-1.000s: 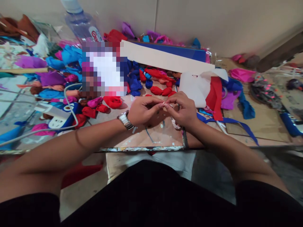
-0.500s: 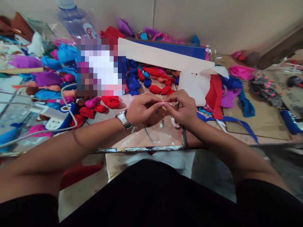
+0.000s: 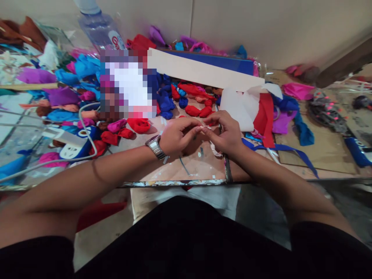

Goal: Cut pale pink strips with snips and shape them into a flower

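Observation:
Over the front part of the worktable (image 3: 200, 166), my left hand (image 3: 178, 136) and my right hand (image 3: 226, 133) meet fingertip to fingertip. Both are closed in a pinch on a thin pale strip (image 3: 205, 127), which is small and mostly covered by the fingers. A crumpled whitish piece (image 3: 215, 150) shows under my right hand; I cannot tell whether it joins the strip. A metal watch (image 3: 157, 147) is on my left wrist. Just beyond the hands lie twisted red cloth-like bundles (image 3: 199, 111). White sheet material (image 3: 236, 108) and a red strip (image 3: 265, 120) lie beside my right hand.
Blue, purple and red bundles crowd the left side around a power strip (image 3: 71, 149) with a white cable (image 3: 87, 131). A large bottle (image 3: 100, 29) stands at the back. A long cream board (image 3: 200, 70) leans there. Cardboard (image 3: 316, 155) and a blue ribbon (image 3: 299, 155) lie right.
The view has shifted slightly, so the table things appear a little further right. Both hands keep their pinch on the pale strip, with barely any finger movement.

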`<state>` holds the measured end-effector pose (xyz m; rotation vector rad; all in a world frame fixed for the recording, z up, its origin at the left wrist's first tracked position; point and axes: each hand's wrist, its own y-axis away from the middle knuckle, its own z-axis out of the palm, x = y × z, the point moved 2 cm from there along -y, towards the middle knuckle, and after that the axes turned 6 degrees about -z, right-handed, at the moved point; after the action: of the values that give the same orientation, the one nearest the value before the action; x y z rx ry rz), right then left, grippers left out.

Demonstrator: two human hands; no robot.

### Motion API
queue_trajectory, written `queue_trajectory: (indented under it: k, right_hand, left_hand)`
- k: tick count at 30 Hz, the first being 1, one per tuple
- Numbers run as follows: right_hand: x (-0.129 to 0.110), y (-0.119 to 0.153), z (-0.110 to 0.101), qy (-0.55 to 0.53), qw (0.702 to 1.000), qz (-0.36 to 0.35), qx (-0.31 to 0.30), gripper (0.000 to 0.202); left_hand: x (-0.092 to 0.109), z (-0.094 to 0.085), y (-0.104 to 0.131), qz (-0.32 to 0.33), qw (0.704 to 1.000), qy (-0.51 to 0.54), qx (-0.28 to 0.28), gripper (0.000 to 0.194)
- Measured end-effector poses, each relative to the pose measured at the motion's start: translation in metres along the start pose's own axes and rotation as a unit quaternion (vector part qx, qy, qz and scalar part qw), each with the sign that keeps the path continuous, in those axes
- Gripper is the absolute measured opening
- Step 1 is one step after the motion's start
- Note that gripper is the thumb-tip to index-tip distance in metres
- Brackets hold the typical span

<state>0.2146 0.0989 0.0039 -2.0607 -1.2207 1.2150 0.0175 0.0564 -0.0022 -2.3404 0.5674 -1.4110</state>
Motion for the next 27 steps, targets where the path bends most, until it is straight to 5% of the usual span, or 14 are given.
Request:
queue_trajectory:
  k: [17, 27]
  right_hand:
    - [-0.0043, -0.0013, 0.0006, -0.012, 0.999, -0.037, 0.031, 0.022]
    - [-0.0081, -0.004, -0.0021, 0.017, 0.999, -0.042, 0.014, 0.019]
  left_hand:
    - [0.0007, -0.0015, -0.0001, 0.088, 0.995, -0.043, 0.017, 0.018]
    - [-0.0004, -0.0023, -0.0012, 0.053, 0.997, -0.056, -0.01, 0.028]
